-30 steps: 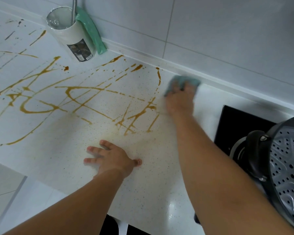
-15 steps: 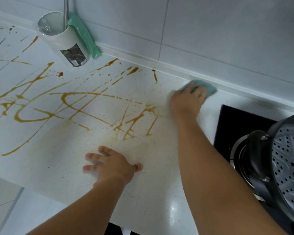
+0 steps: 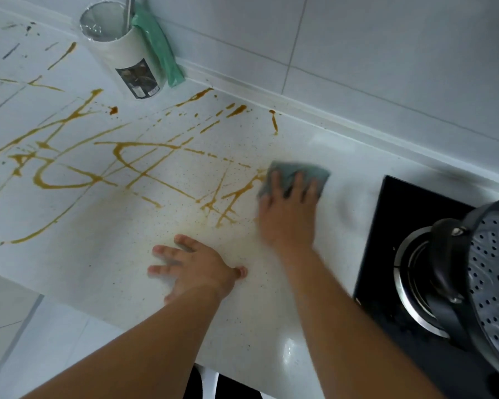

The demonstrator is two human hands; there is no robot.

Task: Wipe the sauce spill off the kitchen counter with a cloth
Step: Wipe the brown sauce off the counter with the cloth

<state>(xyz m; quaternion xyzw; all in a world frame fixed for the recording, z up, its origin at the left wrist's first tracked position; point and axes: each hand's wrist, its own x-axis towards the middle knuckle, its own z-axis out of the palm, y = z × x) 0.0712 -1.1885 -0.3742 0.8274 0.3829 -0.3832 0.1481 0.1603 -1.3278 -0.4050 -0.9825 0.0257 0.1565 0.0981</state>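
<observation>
Brown sauce streaks (image 3: 121,156) cross the white speckled counter (image 3: 271,326) from the left edge to the middle. My right hand (image 3: 288,214) lies flat on a folded blue-green cloth (image 3: 314,169), fingers straight, pressing it onto the counter at the right end of the streaks. Flat on the counter nearer the front edge rests my left hand (image 3: 193,269), fingers spread and holding nothing. The counter strip to the right of the cloth looks wiped and damp.
A white cylindrical holder (image 3: 124,53) with a metal handle stands by the back wall, a green cloth (image 3: 159,47) draped behind it. At the right a black hob (image 3: 386,226) carries a dark pot with a perforated steamer insert (image 3: 493,286). The counter's front edge runs below my left hand.
My right hand has slid the cloth from beside the back wall toward me and left, onto the end of the streaks. My left hand has stayed put.
</observation>
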